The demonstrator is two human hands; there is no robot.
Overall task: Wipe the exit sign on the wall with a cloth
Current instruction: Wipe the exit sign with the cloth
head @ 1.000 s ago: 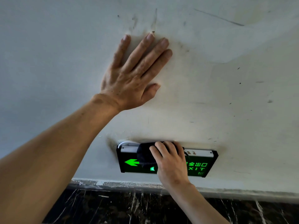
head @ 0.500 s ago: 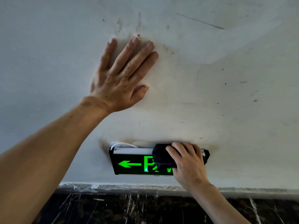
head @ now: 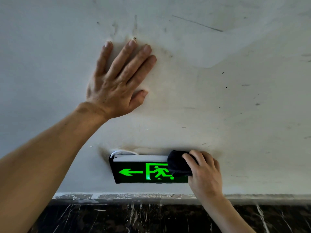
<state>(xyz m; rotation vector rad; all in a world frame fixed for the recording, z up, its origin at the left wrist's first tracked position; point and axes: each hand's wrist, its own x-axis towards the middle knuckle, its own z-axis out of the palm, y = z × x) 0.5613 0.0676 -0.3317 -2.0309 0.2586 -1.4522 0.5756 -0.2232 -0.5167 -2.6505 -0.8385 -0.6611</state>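
Right hand (head: 204,174) gripping dark cloth (head: 179,163) has slid to exit sign (head: 143,171) right end; left hand (head: 117,81) flat open on wall (head: 235,98); pass nearly done.

Left hand (head: 116,84) pressed flat, fingers spread and pointing up, bare forearm stretched out from the lower left. Right hand (head: 204,174) lower down, fingers curled in a closed grip, wrist bent, forearm rising from the lower right.
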